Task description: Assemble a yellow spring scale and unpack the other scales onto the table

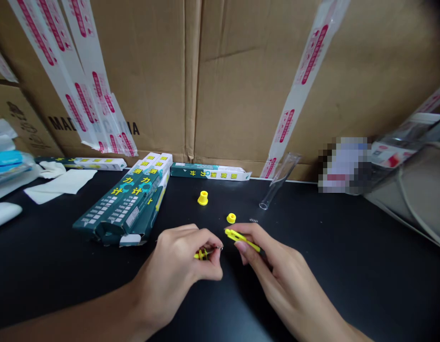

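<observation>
Fingers of my left hand (210,237) clamped on a yellow plastic part (202,254), right fingers (249,232) pinching a yellow plastic rod (245,242), grip kept close and steady, a yellow cap (231,218) just beyond them.

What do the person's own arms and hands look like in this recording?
The left arm and right arm are bare as far as the frame shows, with no sleeves. The left hand and right hand show no gloves, rings or watch.
</observation>
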The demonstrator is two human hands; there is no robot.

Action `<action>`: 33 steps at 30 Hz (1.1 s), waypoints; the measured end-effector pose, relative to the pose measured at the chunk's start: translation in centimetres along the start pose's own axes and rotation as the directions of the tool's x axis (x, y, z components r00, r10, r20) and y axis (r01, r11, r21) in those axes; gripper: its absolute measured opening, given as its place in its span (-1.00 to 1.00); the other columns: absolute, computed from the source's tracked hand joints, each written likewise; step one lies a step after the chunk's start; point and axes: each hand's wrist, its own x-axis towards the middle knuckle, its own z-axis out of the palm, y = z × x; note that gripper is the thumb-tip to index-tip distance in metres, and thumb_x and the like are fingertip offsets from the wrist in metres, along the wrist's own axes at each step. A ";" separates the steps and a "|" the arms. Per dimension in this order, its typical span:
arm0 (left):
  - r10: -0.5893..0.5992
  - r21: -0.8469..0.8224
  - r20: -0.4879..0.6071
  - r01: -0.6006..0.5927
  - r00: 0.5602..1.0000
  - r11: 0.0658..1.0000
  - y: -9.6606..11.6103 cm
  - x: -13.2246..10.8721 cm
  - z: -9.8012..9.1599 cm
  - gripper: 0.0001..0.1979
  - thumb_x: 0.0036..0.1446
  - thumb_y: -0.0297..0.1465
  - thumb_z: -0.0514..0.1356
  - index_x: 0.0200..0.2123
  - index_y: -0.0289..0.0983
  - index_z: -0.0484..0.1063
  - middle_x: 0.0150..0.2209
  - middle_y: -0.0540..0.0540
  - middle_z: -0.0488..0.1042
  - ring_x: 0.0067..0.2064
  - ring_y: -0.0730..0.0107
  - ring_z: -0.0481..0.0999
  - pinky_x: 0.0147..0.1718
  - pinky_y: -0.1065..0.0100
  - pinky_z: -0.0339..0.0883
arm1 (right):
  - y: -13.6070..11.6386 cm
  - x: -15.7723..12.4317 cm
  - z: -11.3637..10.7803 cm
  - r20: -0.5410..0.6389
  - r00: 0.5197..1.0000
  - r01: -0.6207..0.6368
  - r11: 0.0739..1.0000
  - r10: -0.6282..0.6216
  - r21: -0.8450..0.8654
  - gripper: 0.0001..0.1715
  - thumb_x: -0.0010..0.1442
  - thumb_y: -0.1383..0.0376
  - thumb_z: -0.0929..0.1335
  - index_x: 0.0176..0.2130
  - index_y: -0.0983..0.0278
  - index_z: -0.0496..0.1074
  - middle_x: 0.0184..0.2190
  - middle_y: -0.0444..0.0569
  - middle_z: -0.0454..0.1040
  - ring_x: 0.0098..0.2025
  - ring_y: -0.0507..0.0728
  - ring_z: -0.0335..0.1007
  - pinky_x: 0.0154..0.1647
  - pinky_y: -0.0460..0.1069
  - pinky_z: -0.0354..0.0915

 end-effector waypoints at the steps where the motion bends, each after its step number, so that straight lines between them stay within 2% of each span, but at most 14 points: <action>1: -0.005 -0.002 -0.003 0.005 1.000 1.000 0.0 0.0 0.0 -0.79 -0.03 -0.64 0.18 -0.44 -0.27 0.56 -0.56 0.10 0.44 -0.55 0.61 0.42 -0.53 0.60 0.21 | 0.1 0.0 0.0 0.000 1.000 -0.014 1.000 0.014 0.005 -0.86 0.45 0.29 0.21 -0.06 0.12 0.34 -0.43 -0.25 0.46 -0.45 -0.01 0.40 -0.39 -0.15 0.28; 7: -0.028 -0.025 -0.019 0.027 0.999 0.999 0.0 0.1 -0.1 -0.80 -0.05 -0.65 0.19 -0.47 -0.27 0.55 -0.57 0.11 0.43 -0.57 0.62 0.42 -0.54 0.64 0.23 | -0.3 -0.4 0.2 0.027 1.000 -0.003 1.000 0.002 0.025 -0.90 0.42 0.28 0.27 -0.19 0.13 0.36 -0.35 -0.25 0.54 -0.41 -0.04 0.49 -0.42 -0.18 0.30; 10: -0.046 -0.016 -0.012 0.046 0.999 0.999 0.1 0.1 -0.1 -0.80 -0.07 -0.64 0.18 -0.49 -0.27 0.54 -0.58 0.11 0.43 -0.58 0.61 0.42 -0.56 0.62 0.23 | -0.4 -0.7 0.3 -0.020 0.999 0.049 0.998 -0.050 -0.026 -0.89 0.40 0.29 0.29 -0.21 0.14 0.40 -0.34 -0.23 0.56 -0.42 -0.02 0.51 -0.41 -0.17 0.32; 17: -0.064 -0.031 0.009 0.064 0.998 0.997 0.2 0.2 -0.1 -0.81 -0.07 -0.65 0.18 -0.48 -0.28 0.54 -0.56 0.09 0.45 -0.57 0.58 0.44 -0.56 0.61 0.24 | -1.1 -0.7 -0.1 -0.046 0.997 0.047 0.989 -0.054 -0.143 -0.85 0.37 0.30 0.30 -0.24 0.17 0.46 -0.43 -0.19 0.54 -0.55 0.00 0.37 -0.52 -0.14 0.26; 23: -0.066 -0.019 0.028 0.066 0.997 0.998 0.1 0.1 -0.1 -0.80 -0.08 -0.66 0.19 -0.48 -0.28 0.55 -0.57 0.09 0.44 -0.57 0.58 0.43 -0.55 0.60 0.24 | -1.4 -0.3 -0.6 -0.010 1.000 0.016 0.985 -0.018 -0.170 -0.79 0.38 0.27 0.29 -0.28 0.17 0.48 -0.53 -0.22 0.49 -0.59 0.00 0.32 -0.56 -0.13 0.22; 28: -0.049 -0.008 0.035 0.050 0.998 0.999 0.1 0.0 -0.1 -0.81 -0.06 -0.65 0.18 -0.48 -0.30 0.54 -0.57 0.08 0.45 -0.56 0.57 0.44 -0.55 0.59 0.23 | -1.3 -0.4 -0.7 0.017 0.999 -0.046 0.992 0.049 -0.114 -0.79 0.37 0.24 0.31 -0.30 0.16 0.50 -0.52 -0.23 0.53 -0.57 -0.01 0.37 -0.55 -0.16 0.25; 33: -0.040 0.011 0.039 0.040 0.998 0.999 0.2 0.1 -0.1 -0.82 -0.06 -0.64 0.18 -0.49 -0.30 0.54 -0.58 0.07 0.43 -0.57 0.56 0.42 -0.56 0.57 0.22 | -1.6 -0.2 -0.6 -0.005 1.000 0.006 0.983 -0.007 -0.182 -0.78 0.38 0.27 0.29 -0.28 0.16 0.50 -0.54 -0.23 0.49 -0.60 -0.01 0.34 -0.57 -0.15 0.24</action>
